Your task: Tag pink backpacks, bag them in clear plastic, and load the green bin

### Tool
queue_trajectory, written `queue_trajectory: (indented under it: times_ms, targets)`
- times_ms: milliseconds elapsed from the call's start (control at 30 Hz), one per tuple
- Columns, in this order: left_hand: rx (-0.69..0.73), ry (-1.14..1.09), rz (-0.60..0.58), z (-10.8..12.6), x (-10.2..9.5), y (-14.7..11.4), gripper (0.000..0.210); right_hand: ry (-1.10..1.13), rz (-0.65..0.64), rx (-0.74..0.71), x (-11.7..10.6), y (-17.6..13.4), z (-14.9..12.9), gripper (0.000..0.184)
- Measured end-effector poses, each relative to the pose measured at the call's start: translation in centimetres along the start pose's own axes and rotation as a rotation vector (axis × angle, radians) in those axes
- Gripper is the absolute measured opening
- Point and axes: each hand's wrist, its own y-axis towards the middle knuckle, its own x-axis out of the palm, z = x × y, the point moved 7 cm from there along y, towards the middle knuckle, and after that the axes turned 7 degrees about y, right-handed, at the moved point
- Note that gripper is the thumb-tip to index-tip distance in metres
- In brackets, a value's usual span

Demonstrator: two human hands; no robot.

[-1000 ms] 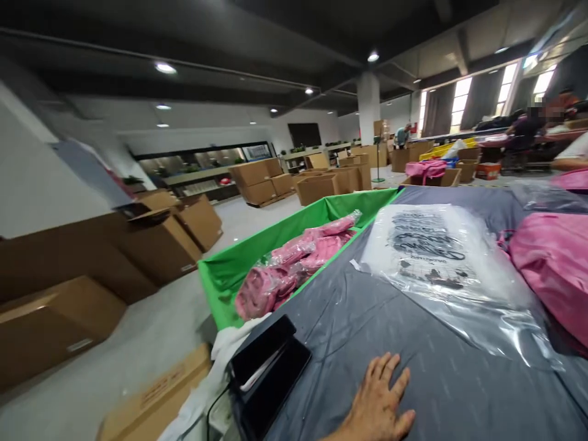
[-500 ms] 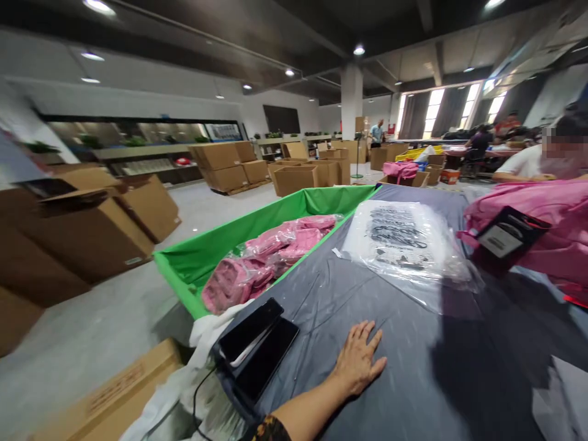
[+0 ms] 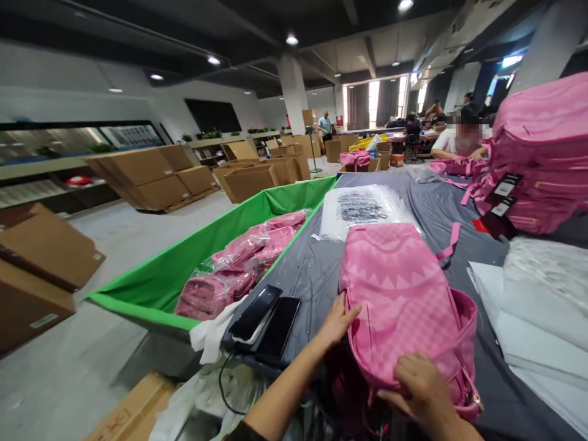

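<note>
A pink backpack [image 3: 399, 288] with a tone-on-tone zigzag and checked front lies on the grey-covered table [image 3: 294, 275]. Along its left side, my left hand [image 3: 337, 321] grips the edge, thumb on the front and fingertips partly hidden. My right hand [image 3: 420, 383] is closed on the bag's near end, fingers curled over the fabric. Just beyond the bag is a stack of clear plastic bags [image 3: 367, 205] with black print. Two dark phones, one a black phone [image 3: 278, 327], rest left of my left hand at the table edge.
A green fabric bin [image 3: 184, 257] holding plastic-wrapped pink bags [image 3: 239, 263] adjoins the table's left side. Stacked pink backpacks [image 3: 537, 159] with black tags stand at right, near white sheets [image 3: 533, 331]. A co-worker [image 3: 463, 138] sits beyond. Cardboard boxes [image 3: 142, 177] stand on the floor.
The view has swung right. My left hand has gone from lying flat on the table to the backpack's side. The backpack and my right hand are now in view in front of me.
</note>
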Motion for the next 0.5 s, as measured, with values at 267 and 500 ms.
queue_trajectory:
  times_ms: [267,500]
  targets:
    - [0.822,0.890,-0.657,8.2,10.0,-6.7,0.092,0.024,-0.202,0.086,-0.5,-2.9,-1.1,0.016]
    - [0.757,1.156,-0.679,2.1,16.6,-7.5,0.075,0.166,-0.015,0.042,3.3,-4.0,-1.2,0.023]
